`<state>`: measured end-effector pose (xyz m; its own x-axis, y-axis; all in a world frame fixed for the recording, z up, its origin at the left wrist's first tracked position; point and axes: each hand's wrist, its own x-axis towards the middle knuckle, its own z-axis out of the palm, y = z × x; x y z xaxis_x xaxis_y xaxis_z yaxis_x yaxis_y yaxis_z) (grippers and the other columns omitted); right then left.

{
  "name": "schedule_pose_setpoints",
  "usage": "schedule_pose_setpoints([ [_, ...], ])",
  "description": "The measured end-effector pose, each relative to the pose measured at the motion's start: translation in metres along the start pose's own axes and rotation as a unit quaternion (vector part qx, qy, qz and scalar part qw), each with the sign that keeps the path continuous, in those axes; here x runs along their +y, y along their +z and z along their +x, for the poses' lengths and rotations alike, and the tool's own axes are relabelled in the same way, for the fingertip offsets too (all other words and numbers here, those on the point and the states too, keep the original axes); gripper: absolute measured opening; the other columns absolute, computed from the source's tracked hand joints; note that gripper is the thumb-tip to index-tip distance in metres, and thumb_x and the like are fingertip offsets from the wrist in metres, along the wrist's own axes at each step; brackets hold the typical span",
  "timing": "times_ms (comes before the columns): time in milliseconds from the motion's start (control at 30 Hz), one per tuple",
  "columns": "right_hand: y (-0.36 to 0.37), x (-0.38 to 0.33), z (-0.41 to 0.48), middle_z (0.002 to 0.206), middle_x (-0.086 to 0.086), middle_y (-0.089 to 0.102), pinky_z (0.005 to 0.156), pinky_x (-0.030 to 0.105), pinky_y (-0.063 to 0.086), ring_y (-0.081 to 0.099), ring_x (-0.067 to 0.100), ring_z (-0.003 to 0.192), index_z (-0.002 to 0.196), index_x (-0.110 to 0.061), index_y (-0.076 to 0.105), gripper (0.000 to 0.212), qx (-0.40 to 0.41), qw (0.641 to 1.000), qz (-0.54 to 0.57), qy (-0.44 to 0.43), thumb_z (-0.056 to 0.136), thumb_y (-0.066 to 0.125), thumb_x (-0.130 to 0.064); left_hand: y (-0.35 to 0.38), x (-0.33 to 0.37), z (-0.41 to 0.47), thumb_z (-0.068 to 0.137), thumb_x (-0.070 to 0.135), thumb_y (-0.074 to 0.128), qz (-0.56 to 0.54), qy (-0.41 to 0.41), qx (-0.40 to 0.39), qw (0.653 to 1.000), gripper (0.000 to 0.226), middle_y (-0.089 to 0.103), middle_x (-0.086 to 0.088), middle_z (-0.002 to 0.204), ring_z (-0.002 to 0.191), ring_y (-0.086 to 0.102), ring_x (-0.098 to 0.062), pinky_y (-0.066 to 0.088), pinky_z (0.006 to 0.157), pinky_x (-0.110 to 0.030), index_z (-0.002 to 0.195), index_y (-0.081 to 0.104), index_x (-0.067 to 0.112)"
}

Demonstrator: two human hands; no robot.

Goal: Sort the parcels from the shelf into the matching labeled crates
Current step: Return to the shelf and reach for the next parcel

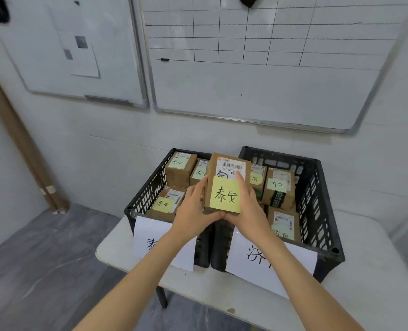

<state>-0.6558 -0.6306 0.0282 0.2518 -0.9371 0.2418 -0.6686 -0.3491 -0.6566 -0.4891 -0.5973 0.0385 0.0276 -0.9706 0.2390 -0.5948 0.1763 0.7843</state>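
The left hand (193,209) and right hand (248,209) held a brown cardboard parcel (213,170) with a yellow note (225,196). Their fingers (201,188) curled round its left and right edges.

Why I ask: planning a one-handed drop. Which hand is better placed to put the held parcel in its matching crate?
Probably left. The left hand grips the parcel on the side nearer the left crate, whose parcels carry the same note.
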Motion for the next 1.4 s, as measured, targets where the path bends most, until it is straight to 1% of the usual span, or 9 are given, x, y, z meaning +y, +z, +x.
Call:
schedule_pose_setpoints([
  [133,0.010,0.005,0.023,0.157,0.004,0.020,0.087,0.036,0.049,0.047,0.023,0.131,0.154,-0.039,-0.013,0.115,-0.019,1.000,0.021,0.005,0.085,0.077,-0.030,-0.004,-0.013,0.021,0.074,0.038,0.081,0.025,-0.002,-0.018,1.000,0.102,0.043,0.004,0.138,0.112,0.050,-0.006,0.049,0.096,-0.034,0.154,0.017,0.033],
  [267,0.021,0.006,0.047,0.158,0.005,0.019,0.091,0.040,0.049,0.046,0.025,0.132,0.155,-0.038,-0.014,0.115,-0.040,0.999,0.010,0.014,0.085,0.076,-0.037,-0.019,-0.031,0.041,0.075,0.058,0.073,0.089,-0.009,-0.040,0.995,0.100,0.040,0.010,0.142,0.120,0.051,-0.012,0.047,0.099,-0.039,0.154,0.014,0.037],
  [367,0.033,0.006,0.068,0.161,0.002,0.014,0.099,0.047,0.049,0.046,0.025,0.133,0.153,-0.042,-0.016,0.119,-0.049,0.998,0.025,0.027,0.079,0.076,-0.053,-0.031,-0.052,0.057,0.083,0.070,0.054,0.142,-0.023,-0.028,0.989,0.087,0.036,0.009,0.149,0.127,0.048,-0.016,0.041,0.105,-0.047,0.154,0.015,0.037],
  [567,0.080,-0.003,0.121,0.162,0.004,0.012,0.101,0.044,0.046,0.042,0.025,0.136,0.155,-0.038,-0.016,0.122,-0.094,0.994,0.000,0.056,0.079,0.079,-0.045,-0.074,-0.109,0.088,0.086,0.076,0.013,0.343,-0.007,0.006,0.939,0.080,0.033,0.004,0.153,0.132,0.042,-0.022,0.032,0.106,-0.043,0.155,0.009,0.037],
  [667,0.117,-0.007,0.146,0.161,0.007,0.016,0.101,0.045,0.047,0.043,0.026,0.135,0.153,-0.040,-0.017,0.123,-0.120,0.990,-0.009,0.074,0.078,0.080,-0.046,-0.096,-0.141,0.106,0.093,0.070,0.023,0.378,0.003,0.024,0.926,0.073,0.038,0.003,0.148,0.125,0.047,-0.022,0.036,0.100,-0.042,0.155,0.012,0.034],
  [833,0.183,-0.011,0.182,0.164,0.013,0.007,0.105,0.049,0.043,0.036,0.033,0.142,0.152,-0.042,-0.021,0.123,-0.162,0.980,-0.016,0.118,0.079,0.078,-0.047,-0.128,-0.182,0.134,0.087,0.073,0.005,0.405,-0.003,0.007,0.914,0.080,0.038,0.001,0.150,0.128,0.046,-0.022,0.038,0.100,-0.043,0.155,0.014,0.031],
  [967,0.230,-0.008,0.200,0.165,0.014,0.002,0.113,0.051,0.035,0.024,0.034,0.148,0.152,-0.041,-0.022,0.122,-0.180,0.971,-0.013,0.155,0.082,0.078,-0.042,-0.145,-0.216,0.157,0.087,0.073,0.004,0.403,-0.022,-0.007,0.915,0.080,0.035,0.000,0.153,0.132,0.044,-0.024,0.036,0.104,-0.044,0.155,0.011,0.032],
  [1200,0.286,-0.006,0.216,0.162,0.009,0.010,0.103,0.047,0.046,0.031,0.029,0.143,0.152,-0.041,-0.019,0.123,-0.172,0.967,-0.042,0.184,0.080,0.080,-0.039,-0.151,-0.255,0.184,0.089,0.070,0.010,0.378,-0.035,-0.026,0.925,0.077,0.037,0.001,0.152,0.130,0.046,-0.024,0.035,0.104,-0.045,0.155,0.013,0.031],
  [1400,0.304,-0.007,0.224,0.160,0.014,0.011,0.094,0.045,0.050,0.038,0.032,0.138,0.151,-0.052,-0.008,0.105,-0.159,0.965,-0.072,0.195,0.085,0.074,-0.043,-0.156,-0.271,0.199,0.085,0.070,0.005,0.364,-0.037,-0.044,0.929,0.081,0.034,0.002,0.152,0.131,0.044,-0.023,0.033,0.105,-0.043,0.155,0.009,0.030],
])
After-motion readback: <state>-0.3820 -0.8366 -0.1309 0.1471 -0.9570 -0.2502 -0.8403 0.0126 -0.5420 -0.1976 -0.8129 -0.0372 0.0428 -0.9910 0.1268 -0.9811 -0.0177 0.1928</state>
